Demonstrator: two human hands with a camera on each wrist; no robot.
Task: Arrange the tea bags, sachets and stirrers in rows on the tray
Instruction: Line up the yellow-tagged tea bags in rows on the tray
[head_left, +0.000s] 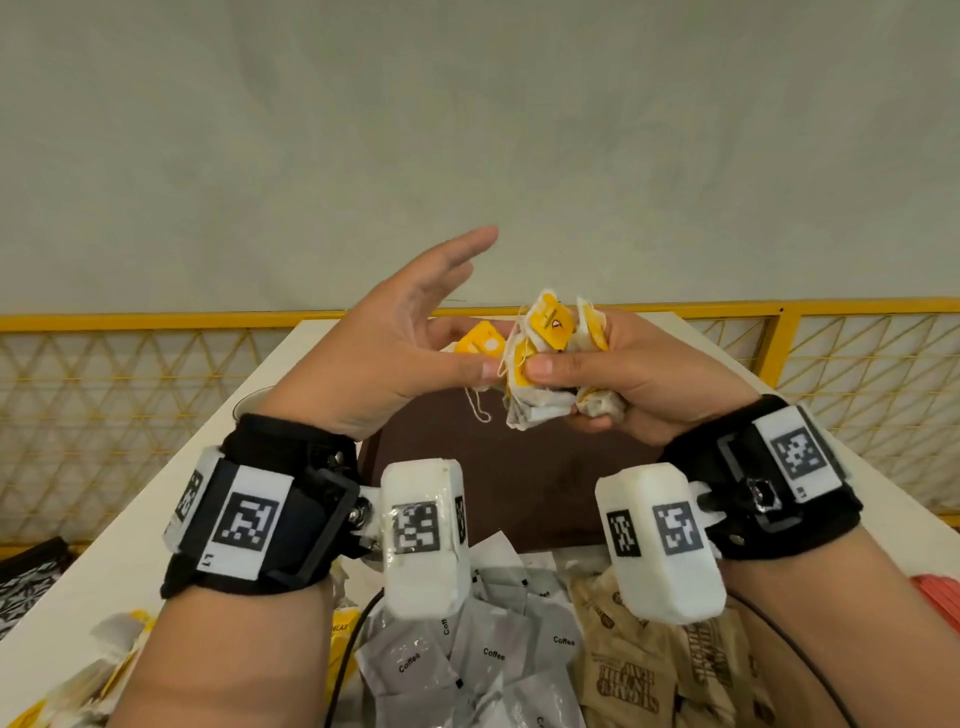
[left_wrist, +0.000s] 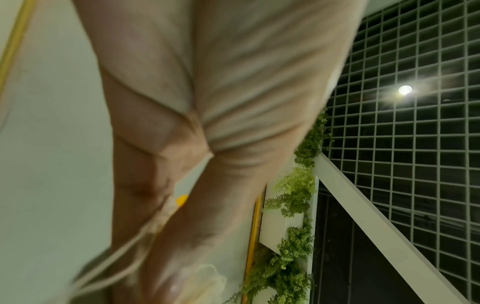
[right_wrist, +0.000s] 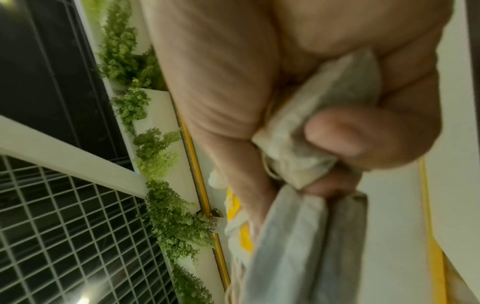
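My right hand (head_left: 582, 379) grips a crumpled bunch of tea bags (head_left: 540, 410) with yellow tags, held above the dark brown tray (head_left: 519, 499). My left hand (head_left: 462, 353) pinches one tea bag by its yellow tag (head_left: 480, 340) between thumb and forefinger, right beside the bunch, with the other fingers stretched out. A string loop dangles below it. In the right wrist view the curled fingers squeeze the grey-white tea bags (right_wrist: 293, 156). The left wrist view shows the palm, a bit of the yellow tag (left_wrist: 182, 200) and blurred strings.
Near me lie grey coffee sachets (head_left: 483, 654), brown sugar sachets (head_left: 639, 680) and more tea bags (head_left: 104, 660) at the left on the white table (head_left: 171, 499). A cup rim (head_left: 249, 405) shows behind my left wrist. A yellow mesh fence (head_left: 130, 395) runs behind the table.
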